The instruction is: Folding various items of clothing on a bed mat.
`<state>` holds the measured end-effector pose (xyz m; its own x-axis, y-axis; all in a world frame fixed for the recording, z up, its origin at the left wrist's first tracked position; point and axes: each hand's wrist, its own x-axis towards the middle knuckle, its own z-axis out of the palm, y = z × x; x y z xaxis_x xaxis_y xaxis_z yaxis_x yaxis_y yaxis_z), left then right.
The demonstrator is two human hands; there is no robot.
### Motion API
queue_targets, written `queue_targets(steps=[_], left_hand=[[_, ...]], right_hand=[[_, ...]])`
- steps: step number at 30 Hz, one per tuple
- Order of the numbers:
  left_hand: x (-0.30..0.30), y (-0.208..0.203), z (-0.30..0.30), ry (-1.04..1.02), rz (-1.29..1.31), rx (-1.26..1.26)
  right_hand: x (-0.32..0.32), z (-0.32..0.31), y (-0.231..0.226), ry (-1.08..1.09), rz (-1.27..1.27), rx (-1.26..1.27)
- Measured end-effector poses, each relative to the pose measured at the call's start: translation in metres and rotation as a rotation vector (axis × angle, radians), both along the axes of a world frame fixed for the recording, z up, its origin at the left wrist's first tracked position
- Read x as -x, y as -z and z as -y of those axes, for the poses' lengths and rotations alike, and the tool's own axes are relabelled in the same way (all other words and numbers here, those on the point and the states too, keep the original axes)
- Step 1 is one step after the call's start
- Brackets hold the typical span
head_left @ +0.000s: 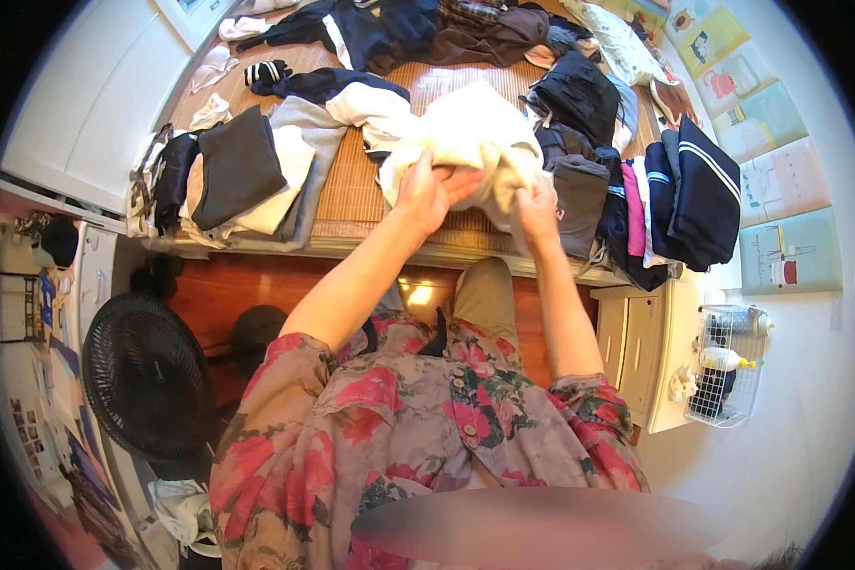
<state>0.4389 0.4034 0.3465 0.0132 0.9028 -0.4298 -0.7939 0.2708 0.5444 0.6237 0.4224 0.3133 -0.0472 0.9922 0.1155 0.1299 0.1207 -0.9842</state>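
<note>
A cream-white garment (475, 123) lies bunched at the front of the slatted mat, its near edge lifted in soft folds. My left hand (434, 193) rests against its near left side, thumb apart and fingers stretched across the cloth. At the garment's right edge, my right hand (538, 211) pinches a fold between closed fingers. Just left of it lies another white piece of clothing (375, 109) beside dark navy cloth (323, 84). A dark grey folded garment (579, 195) sits close to my right hand.
Folded clothes (242, 166) are stacked at left, and a row of folded garments (703, 195) stands at right. More dark clothing (380, 33) covers the far side of the bamboo mat (347, 195). A black fan (147, 375), cream drawers (641, 347) and a wire basket (730, 366) are nearby.
</note>
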Motion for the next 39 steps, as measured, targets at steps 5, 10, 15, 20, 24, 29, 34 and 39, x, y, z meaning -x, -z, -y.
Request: queue_targets(steps=[5,10,15,20,24,29,34,39], left_hand=[[0.013,0.051,0.03,0.081,-0.386,0.149],[0.005,0.095,0.051,0.167,-1.123,-0.372],[0.011,0.12,0.055,0.404,-0.675,0.154],[-0.003,0.1,0.042,0.205,-0.231,0.185],[-0.003,0.087,0.037,0.112,0.054,0.025],[0.021,0.096,0.044,-0.054,-0.821,-0.332],[0.055,0.134,0.076,-0.338,-1.644,-0.396],[0.075,0.098,0.081,-0.528,-1.751,-0.449]], right_hand=[[0.002,0.014,0.049,-0.04,0.012,0.05],[0.012,0.035,0.09,-0.11,0.019,0.036],[0.028,0.073,0.078,-0.16,0.48,0.064],[0.055,0.087,0.066,0.015,0.985,-0.446],[0.061,0.051,0.064,0.048,0.636,-0.348],[0.036,-0.018,0.047,0.043,0.38,-0.333],[0.046,-0.034,-0.015,0.05,0.434,-0.407],[0.038,-0.043,-0.051,-0.193,0.044,-0.018]])
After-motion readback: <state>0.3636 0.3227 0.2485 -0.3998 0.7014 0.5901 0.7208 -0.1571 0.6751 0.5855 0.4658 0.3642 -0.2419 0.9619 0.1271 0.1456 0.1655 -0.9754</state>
